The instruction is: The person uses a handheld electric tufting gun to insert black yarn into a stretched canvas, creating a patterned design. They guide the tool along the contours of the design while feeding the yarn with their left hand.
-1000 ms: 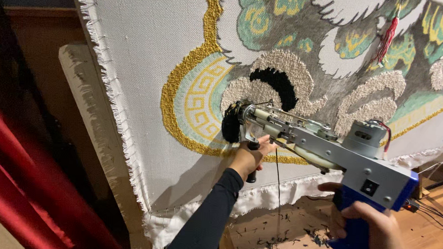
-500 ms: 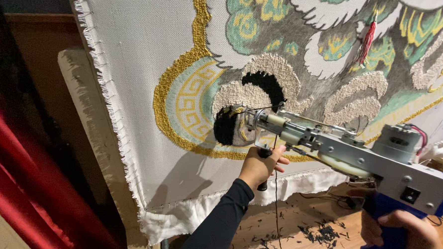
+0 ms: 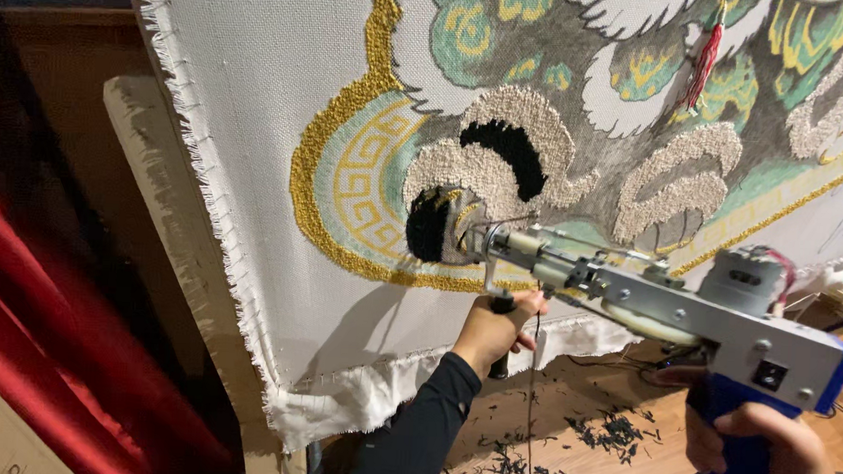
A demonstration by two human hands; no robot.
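Pressing against the stretched backing cloth (image 3: 254,163), the tufting gun (image 3: 665,309) sits with its needle tip at the black tufted patch (image 3: 429,226) near the middle of the head view, and that is where the work in hand now lies. The left hand (image 3: 495,327) is clamped round the gun's front handle just under the nose, its dark sleeve (image 3: 413,426) rising from the near edge; the right hand (image 3: 772,456) is wrapped tight on the blue rear handle (image 3: 730,440) at the near right corner. Compared with a second ago, the gun's nose sits a little lower on the design, under the larger black arc (image 3: 515,151) inside the cream loops (image 3: 481,169), and the black patch at the tip looks somewhat fuller, which I take to mean this small black fill is being built up stroke by stroke with more left to cover. The gold curved border (image 3: 337,120) runs to the left of the patch, untouched by the gun. A thin dark yarn (image 3: 533,384) hangs down from the nose past the left hand. Dark yarn clippings (image 3: 612,430) lie scattered on the wooden floor (image 3: 575,405) below, and a red curtain (image 3: 46,363) hangs at the far left.
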